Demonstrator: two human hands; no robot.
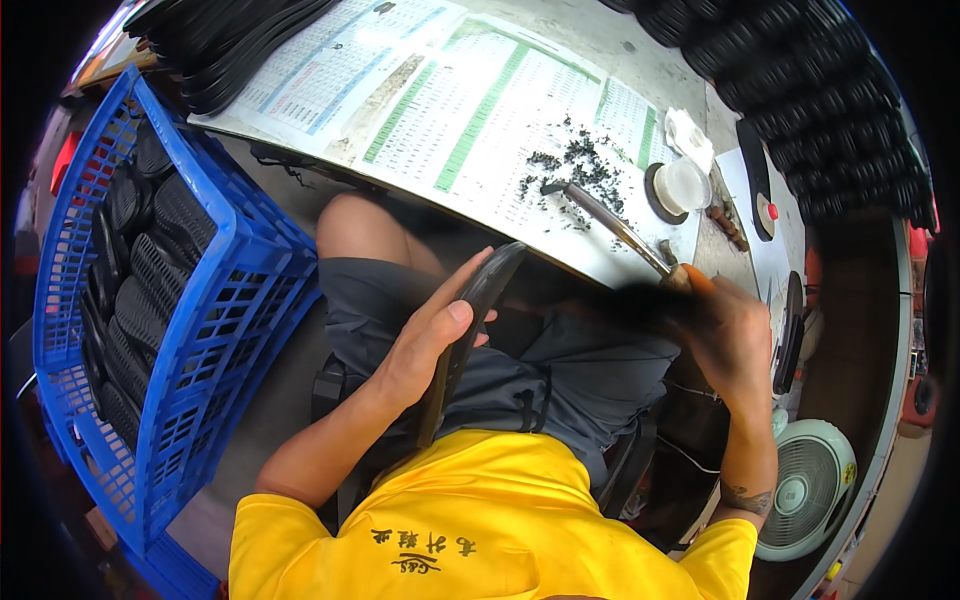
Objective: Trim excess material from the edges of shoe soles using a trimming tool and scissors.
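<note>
While the work in hand centres on a black sole, held on edge above the person's lap with its top end near the table, the step looks like trimming or touching up its rim, judging by the scraps. The left hand pinches the sole, thumb on the near face and fingers behind it. The right hand is curled round the orange handle of a tool, though just what each finger does there cannot be told; a dark, blurred shape beside that hand is too smeared to name. The tool's metal shaft slants over the table, its dark tip at the black scraps on the printed sheets, well apart from the sole. The next move would seem to call for bringing tip and rim together, with the left grip firm and its fingers clear of the tip. Just beyond the scraps stands a white tub. More soles fill the blue crate to the left, dark stacks rise at the upper right, and a fan stands by the right forearm.
</note>
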